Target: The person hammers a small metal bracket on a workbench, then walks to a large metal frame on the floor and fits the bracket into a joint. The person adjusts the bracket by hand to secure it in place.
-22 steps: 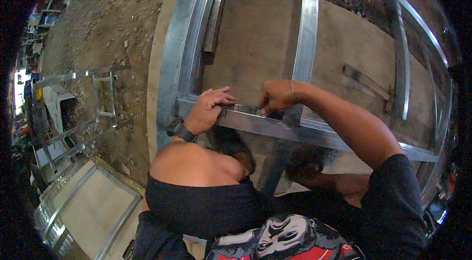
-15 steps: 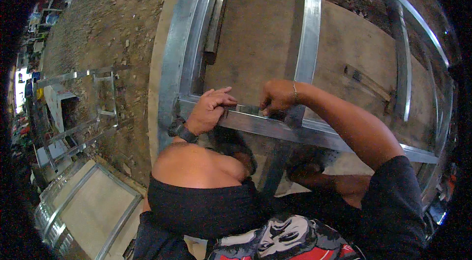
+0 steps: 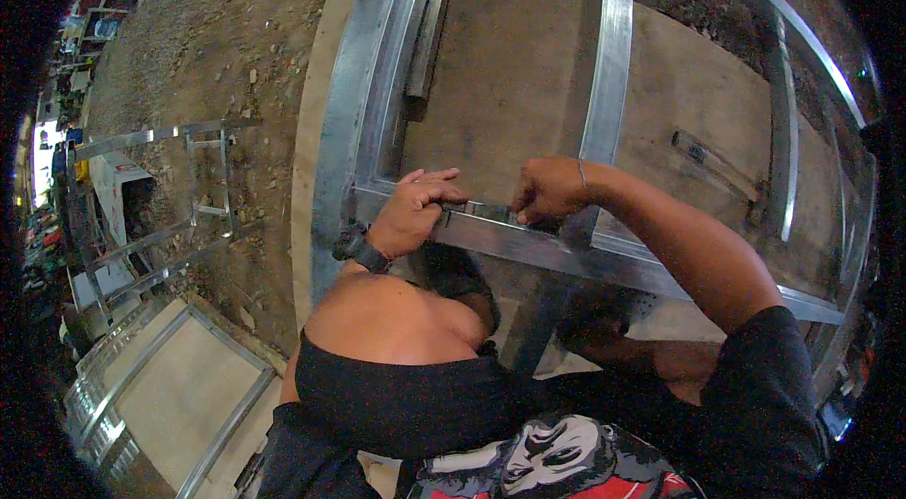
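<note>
My left hand [image 3: 411, 214] rests on a horizontal silvery metal channel [image 3: 528, 248], its fingers stretched out across the top. A dark watch is on that wrist. Farther right along the same channel, my right hand [image 3: 551, 190] is closed, thumb and fingers pressed together at the channel's upper edge. What they pinch, if anything, is hidden. A small dark grey piece [image 3: 489, 212] shows in the channel between my hands; its kind is too small to tell. The channel belongs to a larger metal frame, with an upright member [image 3: 609, 55] rising behind my right hand.
A wide metal side rail [image 3: 351, 84] runs up the left of the frame. Flat brown board [image 3: 500, 55] lies beneath the frame. On the dirt floor [image 3: 226, 74] to the left stand a smaller metal frame [image 3: 226, 169] and a framed panel [image 3: 179, 386].
The view has shifted slightly, so the frame and my hands appear a little farther right. Both hands keep about the same place on the channel.
</note>
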Available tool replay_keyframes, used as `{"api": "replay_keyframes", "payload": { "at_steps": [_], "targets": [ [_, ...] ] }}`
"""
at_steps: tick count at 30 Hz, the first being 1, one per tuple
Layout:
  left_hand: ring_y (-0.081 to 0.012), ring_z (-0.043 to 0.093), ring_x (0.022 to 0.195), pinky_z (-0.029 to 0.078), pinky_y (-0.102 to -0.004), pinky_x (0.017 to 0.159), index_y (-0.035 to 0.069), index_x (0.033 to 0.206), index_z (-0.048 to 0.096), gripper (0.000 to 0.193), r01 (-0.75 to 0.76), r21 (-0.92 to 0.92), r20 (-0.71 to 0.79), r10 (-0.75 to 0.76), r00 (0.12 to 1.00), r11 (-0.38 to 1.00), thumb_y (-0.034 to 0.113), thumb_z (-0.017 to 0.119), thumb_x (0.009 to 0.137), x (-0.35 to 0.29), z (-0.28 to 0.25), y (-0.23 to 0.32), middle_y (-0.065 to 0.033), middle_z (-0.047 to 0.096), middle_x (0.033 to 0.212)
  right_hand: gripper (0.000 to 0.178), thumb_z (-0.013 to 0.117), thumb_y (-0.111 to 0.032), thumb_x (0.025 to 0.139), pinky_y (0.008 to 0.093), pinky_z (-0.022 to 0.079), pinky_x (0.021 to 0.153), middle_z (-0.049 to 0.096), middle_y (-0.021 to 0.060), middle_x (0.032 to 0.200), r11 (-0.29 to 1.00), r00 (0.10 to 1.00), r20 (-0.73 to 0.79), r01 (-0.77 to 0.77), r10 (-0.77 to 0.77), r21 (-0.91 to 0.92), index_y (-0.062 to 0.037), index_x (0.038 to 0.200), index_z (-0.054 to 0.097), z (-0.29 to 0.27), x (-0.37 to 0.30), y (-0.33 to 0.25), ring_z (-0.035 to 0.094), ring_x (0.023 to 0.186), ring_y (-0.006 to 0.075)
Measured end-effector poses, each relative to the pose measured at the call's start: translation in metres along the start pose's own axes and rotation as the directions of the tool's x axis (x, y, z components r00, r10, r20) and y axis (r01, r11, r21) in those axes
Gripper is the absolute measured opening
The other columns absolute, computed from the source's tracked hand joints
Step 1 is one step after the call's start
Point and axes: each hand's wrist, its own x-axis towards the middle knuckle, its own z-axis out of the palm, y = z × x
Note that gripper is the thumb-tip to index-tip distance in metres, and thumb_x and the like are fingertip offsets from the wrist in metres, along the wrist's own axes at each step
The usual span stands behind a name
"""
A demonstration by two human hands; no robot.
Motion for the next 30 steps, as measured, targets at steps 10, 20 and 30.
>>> {"api": "replay_keyframes", "payload": {
  "at_steps": [10, 20, 30],
  "targets": [
    [-0.0309, 0.052, 0.141, 0.033, -0.0455, 0.118, 0.005, 0.107, 0.076, 0.041, 0.001, -0.026, -0.011, -0.002, 1.0, 1.0, -0.001, 0.051, 0.075, 0.001, 0.001, -0.002, -0.0115, 0.074, 0.121, 0.029, 0.077, -0.024, 0.085, 0.0418, 0.053, 0.071, 0.077, 0.0139, 0.087, 0.999, 1.0, 0.015, 0.027, -0.026, -0.023, -0.0045, 0.106, 0.078, -0.006, -0.001, -0.007, 0.072, 0.075, 0.0259],
    [-0.0296, 0.057, 0.137, 0.027, -0.0533, 0.119, 0.009, 0.103, 0.076, 0.035, -0.032, -0.062, -0.079, 0.027, 0.997, 0.998, -0.001, 0.05, 0.082, -0.001, 0.009, -0.005, -0.0074, 0.076, 0.111, 0.027, 0.079, -0.02, 0.084, 0.0395, 0.054, 0.072, 0.078, 0.0117, 0.09, 0.999, 0.999, -0.03, -0.029, 0.029, -0.023, -0.0051, 0.106, 0.079, 0.0, -0.002, -0.006, 0.072, 0.076, 0.024],
    [-0.0289, 0.057, 0.136, 0.027, -0.0518, 0.118, 0.008, 0.103, 0.076, 0.034, -0.001, -0.071, -0.098, -0.006, 0.995, 0.997, -0.001, 0.052, 0.08, -0.003, 0.009, 0.002, -0.0071, 0.076, 0.112, 0.033, 0.081, -0.025, 0.084, 0.0403, 0.056, 0.079, 0.079, 0.0122, 0.101, 0.998, 0.999, -0.035, -0.001, -0.001, -0.061, -0.0073, 0.111, 0.079, -0.001, -0.003, -0.007, 0.074, 0.087, 0.0269]
  ]
}}
